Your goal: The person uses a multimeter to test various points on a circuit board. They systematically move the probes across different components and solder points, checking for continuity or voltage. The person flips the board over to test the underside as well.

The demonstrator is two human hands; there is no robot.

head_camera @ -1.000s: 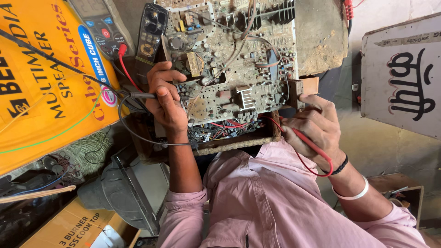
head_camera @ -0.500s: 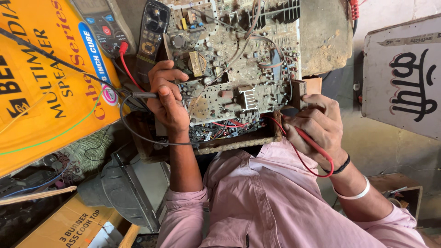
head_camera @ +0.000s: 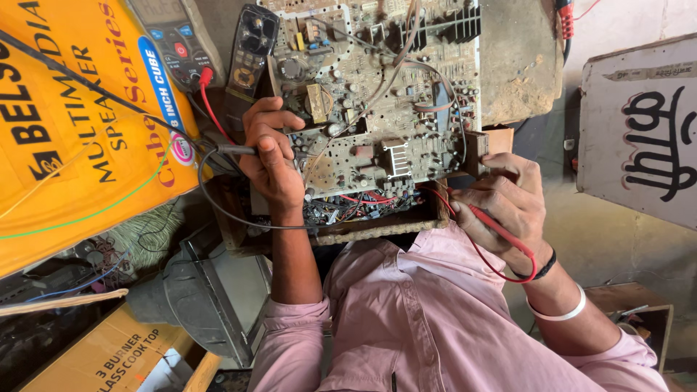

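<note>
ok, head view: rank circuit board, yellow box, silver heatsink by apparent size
1. yellow box, though cut off by the frame edge
2. circuit board, close to the box in apparent size, so the top two are uncertain
3. silver heatsink, clearly the smallest

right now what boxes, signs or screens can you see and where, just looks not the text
Yellow box: far left, large, dark and red print, blue oval.
Brown carton: bottom left corner, plain cardboard, dark print.
White sign: right edge, flat panel, black painted characters.
Meter: top left, grey, small buttons, its screen cut off by the frame.
</note>
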